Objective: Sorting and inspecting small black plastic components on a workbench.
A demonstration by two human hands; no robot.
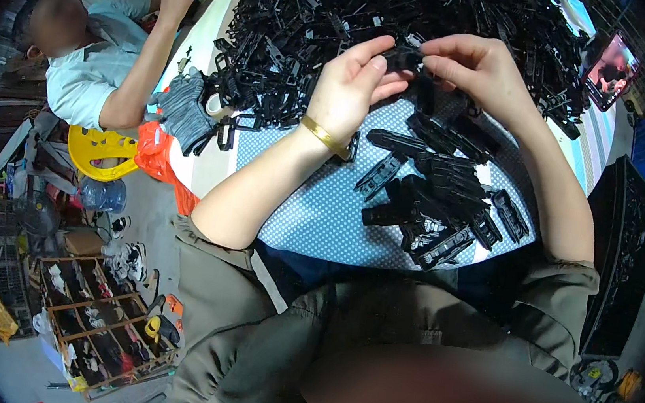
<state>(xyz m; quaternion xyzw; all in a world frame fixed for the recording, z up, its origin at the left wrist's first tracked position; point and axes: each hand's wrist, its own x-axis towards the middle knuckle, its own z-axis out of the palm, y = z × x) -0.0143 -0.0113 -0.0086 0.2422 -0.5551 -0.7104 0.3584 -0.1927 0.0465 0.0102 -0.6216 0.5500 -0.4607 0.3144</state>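
Between my two hands, over the near side of the big heap, is a small black plastic part (404, 58). My left hand (352, 81) has its thumb and fingers closed on the part's left side. My right hand (481, 70) pinches at its right end, fingertips pressed together. A large heap of black plastic parts (284, 46) spreads over the table beyond my hands. Below them, a smaller pile of long black plastic parts (445, 176) lies on a blue dotted cloth (306, 208) near my body. The exact shape of the held part is partly hidden by my fingers.
A co-worker (92, 56) sits at the left of the table. Grey gloves (188, 110), a tape roll (214, 104) and a red plastic bag (155, 152) lie at the left edge. A phone (612, 71) stands at the far right. A shoe rack (102, 320) is lower left.
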